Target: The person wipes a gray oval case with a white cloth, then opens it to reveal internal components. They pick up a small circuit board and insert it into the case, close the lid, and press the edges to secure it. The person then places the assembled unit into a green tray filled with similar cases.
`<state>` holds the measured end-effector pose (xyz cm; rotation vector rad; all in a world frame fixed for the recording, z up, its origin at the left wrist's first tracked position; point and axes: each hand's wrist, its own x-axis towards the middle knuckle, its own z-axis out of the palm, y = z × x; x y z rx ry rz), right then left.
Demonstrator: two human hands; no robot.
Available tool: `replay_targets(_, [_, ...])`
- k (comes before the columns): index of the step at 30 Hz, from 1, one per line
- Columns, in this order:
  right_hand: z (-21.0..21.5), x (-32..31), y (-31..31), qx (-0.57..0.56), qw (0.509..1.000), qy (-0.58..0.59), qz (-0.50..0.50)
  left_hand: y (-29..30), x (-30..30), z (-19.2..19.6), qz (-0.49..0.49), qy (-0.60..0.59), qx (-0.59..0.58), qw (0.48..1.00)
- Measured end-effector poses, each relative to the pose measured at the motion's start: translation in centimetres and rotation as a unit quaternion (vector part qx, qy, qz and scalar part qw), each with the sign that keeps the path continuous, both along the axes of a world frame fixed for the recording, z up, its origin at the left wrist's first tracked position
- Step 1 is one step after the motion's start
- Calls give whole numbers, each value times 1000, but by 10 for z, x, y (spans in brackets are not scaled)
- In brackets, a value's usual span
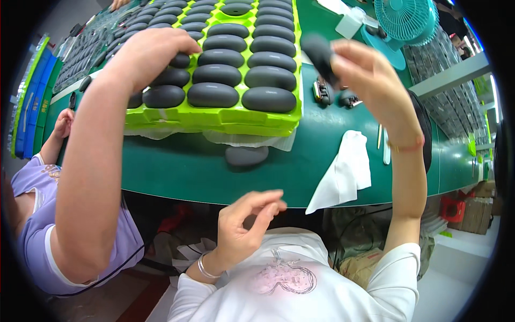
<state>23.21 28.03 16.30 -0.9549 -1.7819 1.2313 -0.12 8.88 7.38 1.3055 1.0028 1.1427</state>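
My right hand [365,72] is raised past the right end of a bright green tray [214,124], its fingers closed on a dark oval case [318,56] that is smeared by motion. Rows of similar dark grey, rounded cases [213,94] fill the tray. My left hand [244,225] hovers before the table's front edge; its thumb and fingertips come together in a loose pinch, with nothing seen between them. One more dark grey case [247,155] lies on the green table just in front of the tray. Small dark parts with shiny faces [323,92] lie below my right hand.
A co-worker in purple reaches over the tray's left side, a hand [155,51] on the cases. On the right lie a white cloth [346,166] and thin sticks [383,139]. A teal fan [405,24] stands at the back right. Blue bins [35,107] stand far left.
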Motion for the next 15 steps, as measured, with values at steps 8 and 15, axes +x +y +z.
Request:
replay_targets(8, [-61, 16, -101, -52, 983, -177, -16, 40, 60, 2, 87, 360, 284, 885])
replay_targets(15, [-66, 21, -18, 419, 807, -379, -172, 46, 68, -14, 172, 399, 306, 847])
